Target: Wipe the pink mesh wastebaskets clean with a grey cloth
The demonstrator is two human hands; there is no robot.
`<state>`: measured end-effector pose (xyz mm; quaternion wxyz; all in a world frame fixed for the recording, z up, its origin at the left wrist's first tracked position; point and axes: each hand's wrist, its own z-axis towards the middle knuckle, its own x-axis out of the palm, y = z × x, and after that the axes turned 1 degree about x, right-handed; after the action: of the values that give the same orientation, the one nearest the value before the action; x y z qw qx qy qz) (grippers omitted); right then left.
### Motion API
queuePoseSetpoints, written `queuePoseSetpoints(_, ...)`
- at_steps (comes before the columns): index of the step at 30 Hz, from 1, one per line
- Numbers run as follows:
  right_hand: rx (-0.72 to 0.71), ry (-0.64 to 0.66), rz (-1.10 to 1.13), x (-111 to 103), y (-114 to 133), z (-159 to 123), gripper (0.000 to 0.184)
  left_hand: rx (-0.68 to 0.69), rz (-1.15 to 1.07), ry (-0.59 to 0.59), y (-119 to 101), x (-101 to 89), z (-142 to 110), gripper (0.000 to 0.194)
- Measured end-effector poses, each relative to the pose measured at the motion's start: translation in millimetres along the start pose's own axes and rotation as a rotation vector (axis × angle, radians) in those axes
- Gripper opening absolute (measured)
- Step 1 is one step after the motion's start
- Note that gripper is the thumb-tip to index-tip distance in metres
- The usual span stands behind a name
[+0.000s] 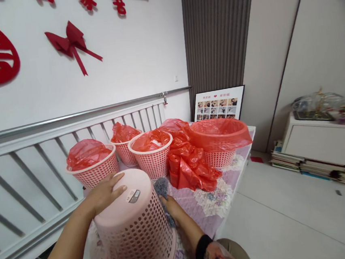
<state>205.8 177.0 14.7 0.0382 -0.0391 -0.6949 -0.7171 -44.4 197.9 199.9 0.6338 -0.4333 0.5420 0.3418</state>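
A pink perforated plastic basket stands upside down in front of me, its solid base facing up with a small label on it. My left hand lies on that base near its far left edge, palm down with fingers stretched out. At the basket's right side, my right hand grips a grey fuzzy cloth pressed to the perforated wall. Part of the cloth and some of the right fingers are hidden.
Behind are several pink baskets with red plastic bags, such as the middle basket and the right basket. A crumpled red bag lies on the floral tablecloth. A white radiator runs along the left wall.
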Motion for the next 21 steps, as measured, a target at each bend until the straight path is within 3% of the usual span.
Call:
queuePoseSetpoints(5, -0.132, -0.048, -0.037, 22.5, 32.1, -21.5, 0.048, 0.015, 0.001, -0.018, 5.3, 2.7, 0.1, 0.080)
queuePoseSetpoints(9, -0.269, -0.096, -0.060, 24.2, 46.1, -34.5, 0.050, 0.005, -0.015, 0.014, 12.1, 3.5, -0.9, 0.080)
queuePoseSetpoints(12, -0.218, -0.089, -0.103, 12.8, 29.7, -35.8, 0.056, 0.002, -0.022, 0.029, 14.5, 3.3, -1.2, 0.082)
queuePoseSetpoints(18, -0.047, -0.095, -0.137, -13.4, -26.0, -28.6, 0.080, 0.012, -0.020, 0.028, 14.5, 4.2, -1.5, 0.083)
queuePoseSetpoints(21, -0.007, -0.113, -0.116, -17.9, -31.9, -26.1, 0.085, 0.010, -0.013, 0.024, 14.6, 5.1, -2.3, 0.082)
